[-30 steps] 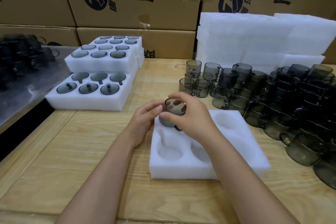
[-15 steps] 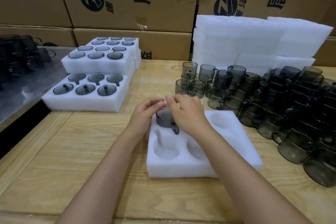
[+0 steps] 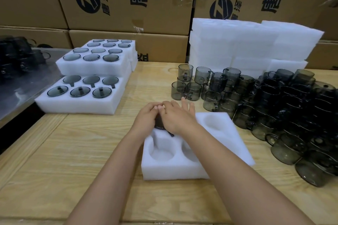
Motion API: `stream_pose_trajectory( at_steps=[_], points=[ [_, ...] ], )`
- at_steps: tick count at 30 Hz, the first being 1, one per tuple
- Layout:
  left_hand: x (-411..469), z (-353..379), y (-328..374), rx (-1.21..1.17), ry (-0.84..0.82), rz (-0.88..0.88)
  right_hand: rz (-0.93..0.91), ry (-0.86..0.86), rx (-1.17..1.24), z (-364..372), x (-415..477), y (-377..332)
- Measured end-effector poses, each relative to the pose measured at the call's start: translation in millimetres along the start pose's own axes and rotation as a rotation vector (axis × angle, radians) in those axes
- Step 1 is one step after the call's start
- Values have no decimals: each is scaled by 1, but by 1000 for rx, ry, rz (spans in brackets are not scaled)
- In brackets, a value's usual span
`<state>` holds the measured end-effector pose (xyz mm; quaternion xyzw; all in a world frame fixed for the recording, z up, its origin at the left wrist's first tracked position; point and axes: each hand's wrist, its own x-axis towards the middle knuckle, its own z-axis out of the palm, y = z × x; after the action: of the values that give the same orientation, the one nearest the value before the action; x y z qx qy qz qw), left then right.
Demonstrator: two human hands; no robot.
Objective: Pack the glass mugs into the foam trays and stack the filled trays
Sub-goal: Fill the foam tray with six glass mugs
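Cupping mug (image 3: 160,124) over foam tray (image 3: 226,134): L hand (image 3: 146,118) curled round, R hand (image 3: 178,117) flat atop.

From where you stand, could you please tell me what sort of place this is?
Most likely a packing station in a warehouse or factory: printed cardboard cartons stacked behind a wooden bench, a heap of loose smoked-glass mugs, and foam trays already filled with mugs.

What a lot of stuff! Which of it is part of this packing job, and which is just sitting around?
In the job:
- mug, held by left hand, pressed by right hand
- tray beneath it
- loose mugs, right
- filled trays, left
- spare foam, behind

Lying about:
- boxes
- dark glassware on metal top, far left
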<state>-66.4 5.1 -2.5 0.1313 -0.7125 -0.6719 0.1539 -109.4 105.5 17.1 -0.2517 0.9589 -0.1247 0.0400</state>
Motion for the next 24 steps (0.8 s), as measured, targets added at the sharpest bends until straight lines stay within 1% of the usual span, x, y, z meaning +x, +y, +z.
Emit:
stream_pose_trajectory(
  at_steps=[1,2,3,5,8,10,12,15,18,22,24],
  points=[
    [-3,-2,-2,-177,-27,-5,0,17,-7,0,0,0],
    [-6,-6,-5,-305,-61,0,-1,40,-18,0,0,1],
    [-8,-10,-7,-357,-102,15,1,71,-19,0,0,1],
    [-9,-14,-9,-347,-179,45,8,155,69,-2,-1,2],
    [-8,-14,-8,-308,-184,23,45,333,366,-13,1,11],
    [-8,-14,-8,-307,-172,22,78,408,360,-23,8,25],
    [-7,-14,-8,-296,-152,23,95,382,278,-33,18,41],
    [-6,-13,-5,-285,-118,1,116,264,160,-39,37,58],
    [-4,-13,-3,-297,-119,-28,114,168,79,-37,57,58],
    [-4,-14,-3,-318,-128,-57,75,147,40,-34,72,50],
    [-4,-13,-2,-324,-127,-55,59,180,51,-32,77,47]
  ],
)
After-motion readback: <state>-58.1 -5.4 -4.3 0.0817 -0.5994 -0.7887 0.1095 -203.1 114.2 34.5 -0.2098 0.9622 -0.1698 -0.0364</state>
